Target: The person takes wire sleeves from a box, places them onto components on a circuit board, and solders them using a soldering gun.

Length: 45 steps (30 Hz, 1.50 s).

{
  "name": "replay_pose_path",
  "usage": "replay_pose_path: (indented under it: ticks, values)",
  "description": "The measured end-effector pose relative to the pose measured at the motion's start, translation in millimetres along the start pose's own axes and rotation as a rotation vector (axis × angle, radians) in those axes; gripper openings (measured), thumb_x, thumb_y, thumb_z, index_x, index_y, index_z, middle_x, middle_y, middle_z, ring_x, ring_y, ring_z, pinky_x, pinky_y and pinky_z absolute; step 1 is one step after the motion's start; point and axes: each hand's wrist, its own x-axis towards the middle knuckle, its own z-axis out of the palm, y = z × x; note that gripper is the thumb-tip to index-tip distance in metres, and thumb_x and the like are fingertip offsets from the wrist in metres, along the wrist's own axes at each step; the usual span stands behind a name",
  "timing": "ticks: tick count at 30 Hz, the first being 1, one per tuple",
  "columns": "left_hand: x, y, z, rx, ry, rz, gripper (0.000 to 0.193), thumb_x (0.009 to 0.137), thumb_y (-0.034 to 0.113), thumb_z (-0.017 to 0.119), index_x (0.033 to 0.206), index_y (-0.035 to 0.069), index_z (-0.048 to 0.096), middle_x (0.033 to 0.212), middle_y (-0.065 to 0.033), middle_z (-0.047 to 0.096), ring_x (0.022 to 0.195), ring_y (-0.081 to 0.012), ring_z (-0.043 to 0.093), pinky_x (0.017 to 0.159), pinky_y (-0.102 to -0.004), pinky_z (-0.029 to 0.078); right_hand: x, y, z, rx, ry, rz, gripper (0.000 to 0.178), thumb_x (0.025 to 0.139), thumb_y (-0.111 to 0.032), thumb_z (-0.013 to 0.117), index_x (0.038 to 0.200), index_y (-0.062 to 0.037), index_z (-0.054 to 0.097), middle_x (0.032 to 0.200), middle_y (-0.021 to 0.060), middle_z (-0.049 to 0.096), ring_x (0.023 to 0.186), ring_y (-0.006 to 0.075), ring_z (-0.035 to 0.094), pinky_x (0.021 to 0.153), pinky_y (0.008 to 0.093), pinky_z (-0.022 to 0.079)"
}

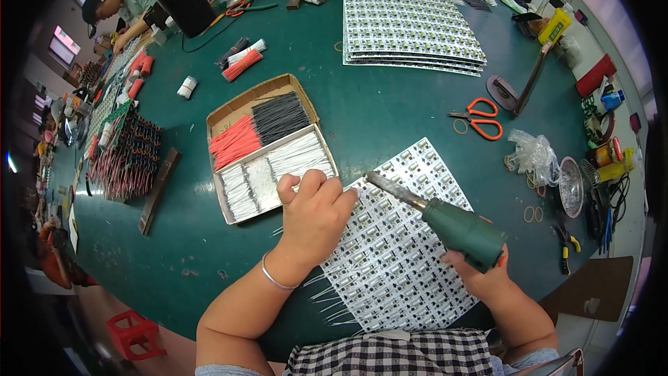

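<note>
My right hand [480, 275] grips a green soldering gun [463, 233] by its body. Its metal tip points up and left, over the upper left edge of a white circuit board panel [396, 271]. Close to that tip, my left hand [314, 212] is closed in a pinch at the panel's edge; whatever its fingers hold is hidden. Rows of small components cover the panel, and several white wires [337, 310] stick out from its lower left side. Just beyond my left hand is a cardboard box [257, 92] with red wires [235, 143], black wires [280, 118] and white wires [299, 150].
Stacked panels [410, 31] lie at the far side of the green table [362, 104]. Orange-handled scissors [480, 120], a plastic bag [532, 157], a metal bowl [571, 188] and pliers [567, 247] are on the right. Bundled wired boards [129, 153] and a bar [160, 191] stand left. Another person [132, 3] works far left.
</note>
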Motion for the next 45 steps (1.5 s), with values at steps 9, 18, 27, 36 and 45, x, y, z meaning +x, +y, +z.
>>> replay_pose_path:
  ticks: [9, 18, 27, 36, 45]
  values:
    - [0.6, 0.8, -2.9, -0.016, 0.012, 0.012, 0.011, 0.068, 0.012, 0.058, 0.075, 0.017, 0.064, 0.069, 0.0045, 0.046, 0.079, -0.013, 0.047, 0.081, -0.0382, 0.025, -8.0, -20.0, -8.6, 0.38, 0.083, 0.337, 0.036, 0.078, -0.006, 0.067, 0.11, 0.0019, 0.054, 0.091, 0.0073, 0.061, 0.083, 0.0153, 0.06, 0.077, 0.028, 0.048]
    - [-0.8, 5.0, -1.4, -0.073, 0.036, 0.039, 0.013, 0.063, 0.01, 0.066, 0.075, 0.016, 0.065, 0.068, 0.0051, 0.048, 0.075, -0.0141, 0.048, 0.076, -0.0366, 0.026, -2.9, -13.2, -10.5, -0.009, -0.062, 0.067, 0.033, 0.079, -0.003, 0.062, 0.111, 0.001, 0.054, 0.088, 0.0064, 0.061, 0.065, 0.012, 0.06, 0.059, 0.0268, 0.052]
    - [0.9, 3.1, -1.5, -0.12, -0.011, 0.049, 0.012, 0.064, 0.01, 0.066, 0.075, 0.014, 0.065, 0.068, 0.0031, 0.048, 0.075, -0.0152, 0.048, 0.073, -0.0358, 0.027, 2.1, -13.9, -2.1, -0.002, -0.023, 0.101, 0.032, 0.076, 0.0, 0.064, 0.107, -0.0003, 0.056, 0.086, 0.004, 0.061, 0.068, 0.0093, 0.058, 0.062, 0.0245, 0.05]
    - [2.7, 1.8, -1.8, -0.144, -0.027, 0.046, 0.011, 0.064, 0.009, 0.066, 0.074, 0.014, 0.066, 0.069, 0.0035, 0.049, 0.074, -0.015, 0.047, 0.074, -0.0347, 0.028, 4.4, -19.2, -1.3, 0.003, -0.05, 0.125, 0.033, 0.075, -0.002, 0.066, 0.107, 0.0004, 0.058, 0.097, 0.0068, 0.062, 0.085, 0.0129, 0.058, 0.078, 0.0262, 0.046]
    - [2.8, 2.4, -3.8, -0.141, -0.035, 0.042, 0.011, 0.063, 0.01, 0.067, 0.073, 0.014, 0.066, 0.069, 0.0038, 0.05, 0.075, -0.0147, 0.048, 0.074, -0.0349, 0.027, -9.6, -6.8, -10.9, 0.075, 0.036, 0.117, 0.035, 0.08, -0.007, 0.062, 0.113, 0.0017, 0.055, 0.098, 0.0096, 0.062, 0.069, 0.0138, 0.06, 0.062, 0.0274, 0.05]
